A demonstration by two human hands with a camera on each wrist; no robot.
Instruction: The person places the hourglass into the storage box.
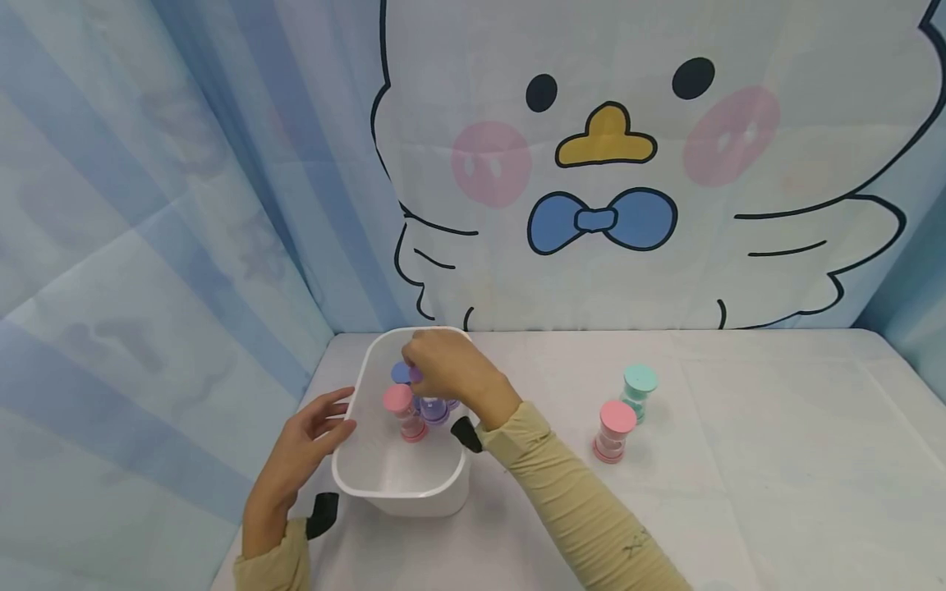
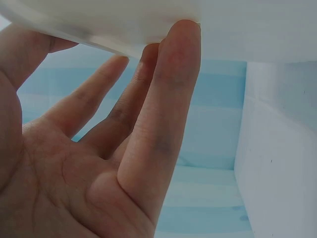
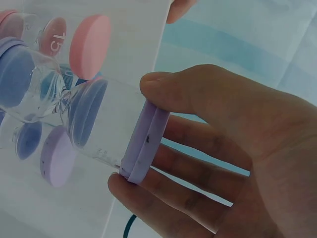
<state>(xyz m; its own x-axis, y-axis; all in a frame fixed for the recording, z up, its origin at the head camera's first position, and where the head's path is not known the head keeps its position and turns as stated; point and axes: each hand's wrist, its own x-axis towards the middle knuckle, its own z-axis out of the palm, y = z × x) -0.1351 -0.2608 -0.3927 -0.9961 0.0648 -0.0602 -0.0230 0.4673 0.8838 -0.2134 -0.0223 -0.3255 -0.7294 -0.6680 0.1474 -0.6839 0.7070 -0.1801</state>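
My right hand [image 1: 454, 369] reaches over the white plastic bin [image 1: 402, 484]. In the right wrist view it pinches the purple end cap of a clear sand timer [image 3: 141, 144] between thumb and fingers. Below and beside that timer, inside the bin, are a pink sand timer [image 1: 399, 400], a blue-capped one [image 1: 401, 373] and another with a purple cap [image 3: 58, 156]. My left hand [image 1: 303, 443] rests against the bin's left side, its fingers extended and fingertips on the outer wall near the rim, as the left wrist view shows.
Right of the bin, a pink sand timer [image 1: 614, 431] and a mint-green sand timer [image 1: 640, 390] stand upright on the white-covered table [image 1: 776, 460]. A printed curtain [image 1: 606, 287] hangs behind the table, and another blue-and-white curtain [image 1: 148, 287] lines the left.
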